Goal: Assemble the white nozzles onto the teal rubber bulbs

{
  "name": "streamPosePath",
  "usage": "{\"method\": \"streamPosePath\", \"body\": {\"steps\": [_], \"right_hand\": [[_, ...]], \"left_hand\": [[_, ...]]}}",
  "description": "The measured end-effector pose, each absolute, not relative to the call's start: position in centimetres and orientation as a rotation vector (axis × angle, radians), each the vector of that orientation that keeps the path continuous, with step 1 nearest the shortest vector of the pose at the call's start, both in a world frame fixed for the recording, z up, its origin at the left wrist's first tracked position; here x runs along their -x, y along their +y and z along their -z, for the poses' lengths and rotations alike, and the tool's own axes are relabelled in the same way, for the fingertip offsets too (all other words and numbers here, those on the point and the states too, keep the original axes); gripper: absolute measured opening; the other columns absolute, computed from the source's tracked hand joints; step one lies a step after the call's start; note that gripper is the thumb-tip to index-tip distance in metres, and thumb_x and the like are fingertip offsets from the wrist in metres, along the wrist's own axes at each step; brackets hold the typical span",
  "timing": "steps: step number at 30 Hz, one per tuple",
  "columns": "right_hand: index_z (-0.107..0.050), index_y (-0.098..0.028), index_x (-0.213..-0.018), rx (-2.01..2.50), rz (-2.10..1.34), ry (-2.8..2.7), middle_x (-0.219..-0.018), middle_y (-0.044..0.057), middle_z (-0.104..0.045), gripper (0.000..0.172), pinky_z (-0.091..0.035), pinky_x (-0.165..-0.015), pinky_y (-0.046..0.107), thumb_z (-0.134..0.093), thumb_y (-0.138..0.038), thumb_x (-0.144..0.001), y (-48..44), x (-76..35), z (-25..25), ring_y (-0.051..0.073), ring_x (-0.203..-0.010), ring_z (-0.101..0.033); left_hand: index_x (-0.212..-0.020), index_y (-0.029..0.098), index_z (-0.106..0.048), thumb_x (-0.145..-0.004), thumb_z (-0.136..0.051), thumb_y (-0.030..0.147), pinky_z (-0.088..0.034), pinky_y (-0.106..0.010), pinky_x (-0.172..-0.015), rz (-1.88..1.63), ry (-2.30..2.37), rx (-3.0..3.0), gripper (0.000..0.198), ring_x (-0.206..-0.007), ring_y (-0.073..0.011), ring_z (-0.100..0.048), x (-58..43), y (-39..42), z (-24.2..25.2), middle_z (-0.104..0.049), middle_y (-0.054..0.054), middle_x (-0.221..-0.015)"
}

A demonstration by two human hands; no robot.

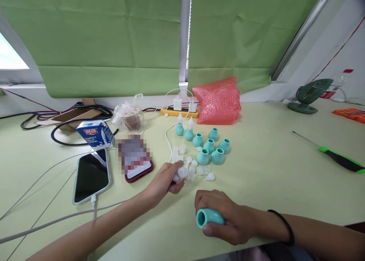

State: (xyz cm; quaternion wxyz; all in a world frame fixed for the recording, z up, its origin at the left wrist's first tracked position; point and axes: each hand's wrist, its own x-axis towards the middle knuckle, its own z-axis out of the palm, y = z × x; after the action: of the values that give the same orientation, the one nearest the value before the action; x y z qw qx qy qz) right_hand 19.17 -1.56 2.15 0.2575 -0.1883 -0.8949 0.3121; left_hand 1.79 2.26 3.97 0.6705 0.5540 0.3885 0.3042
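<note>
My left hand (167,179) pinches a small translucent plastic piece (183,172) at the near edge of a loose pile of similar clear and white pieces (191,172). Close to the table's front edge, my right hand (228,217) is wrapped round a teal rubber bulb (209,217), its open neck pointing left. Beyond the pile stand several more teal bulbs (203,156) with their openings up. Two bulbs at the back left have clear pointed tips fitted, one of them a tipped bulb (189,133). The lower part of the held plastic piece is hidden by my fingers.
Left are a black-screened phone (91,175) with a cable, a red-cased phone (138,169) and a blue milk carton (95,133). A yellow power strip (171,112) and pink bubble wrap (219,105) lie behind. A screwdriver (339,158) and green fan (310,95) are right.
</note>
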Motion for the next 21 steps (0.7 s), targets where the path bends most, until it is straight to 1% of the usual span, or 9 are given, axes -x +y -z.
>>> {"method": "streamPosePath", "body": {"steps": [4, 7, 9, 12, 18, 21], "right_hand": [[-0.04, -0.017, -0.075, 0.551, -0.852, -2.405, -0.069, 0.004, -0.045, 0.023, -0.037, -0.058, 0.024, -0.034, -0.038, -0.082, -1.4, -19.1, -2.0, 0.013, -0.063, -0.042], [-0.04, -0.017, -0.075, 0.594, -0.842, -2.41, -0.07, 0.004, -0.046, 0.023, -0.037, -0.058, 0.024, -0.035, -0.038, -0.082, -1.3, -19.0, -2.0, 0.013, -0.064, -0.042], [-0.04, -0.017, -0.075, 0.621, -0.832, -2.414, -0.07, 0.004, -0.046, 0.022, -0.037, -0.058, 0.025, -0.035, -0.037, -0.082, -1.2, -18.9, -2.0, 0.013, -0.064, -0.042], [-0.041, -0.017, -0.075, 0.653, -0.835, -2.409, -0.07, 0.004, -0.046, 0.022, -0.037, -0.059, 0.025, -0.035, -0.036, -0.082, -1.2, -18.9, -1.9, 0.013, -0.064, -0.042], [-0.043, -0.016, -0.077, 0.695, -0.851, -2.363, -0.072, 0.004, -0.046, 0.02, -0.037, -0.059, 0.025, -0.038, -0.035, -0.082, -1.1, -18.9, -1.4, 0.013, -0.064, -0.042], [-0.043, -0.016, -0.077, 0.711, -0.845, -2.361, -0.072, 0.004, -0.046, 0.019, -0.037, -0.059, 0.025, -0.039, -0.034, -0.082, -1.0, -18.9, -1.3, 0.013, -0.064, -0.042]], "left_hand": [[-0.051, 0.016, -0.033, -0.079, -0.039, 0.044, -0.018, -0.018, -0.039, -1.003, 1.081, -1.462, 0.04, -0.04, -0.0047, -0.024, -1.5, 2.9, -4.2, -0.027, 0.007, -0.045], [-0.065, 0.017, -0.042, -0.079, -0.041, 0.044, -0.02, -0.016, -0.038, -1.115, 1.128, -1.58, 0.031, -0.04, -0.0052, -0.027, -1.2, 3.3, -3.9, -0.029, 0.008, -0.046], [-0.074, 0.018, -0.044, -0.079, -0.044, 0.041, -0.024, -0.015, -0.039, -1.142, 1.166, -1.618, 0.024, -0.041, -0.0058, -0.032, -1.0, 3.8, -3.5, -0.036, 0.008, -0.046], [-0.077, 0.018, -0.045, -0.079, -0.045, 0.038, -0.03, -0.017, -0.041, -1.151, 1.208, -1.644, 0.02, -0.043, -0.0069, -0.04, -0.7, 4.5, -3.0, -0.046, 0.006, -0.052], [-0.08, 0.019, -0.046, -0.079, -0.045, 0.034, -0.036, -0.018, -0.043, -1.15, 1.221, -1.697, 0.015, -0.046, -0.0064, -0.047, -0.4, 5.1, -2.7, -0.047, 0.004, -0.068], [-0.084, 0.02, -0.047, -0.078, -0.046, 0.032, -0.039, -0.019, -0.045, -1.128, 1.257, -1.784, 0.014, -0.053, -0.0078, -0.048, -0.4, 4.9, -2.6, -0.05, 0.001, -0.077]]}}
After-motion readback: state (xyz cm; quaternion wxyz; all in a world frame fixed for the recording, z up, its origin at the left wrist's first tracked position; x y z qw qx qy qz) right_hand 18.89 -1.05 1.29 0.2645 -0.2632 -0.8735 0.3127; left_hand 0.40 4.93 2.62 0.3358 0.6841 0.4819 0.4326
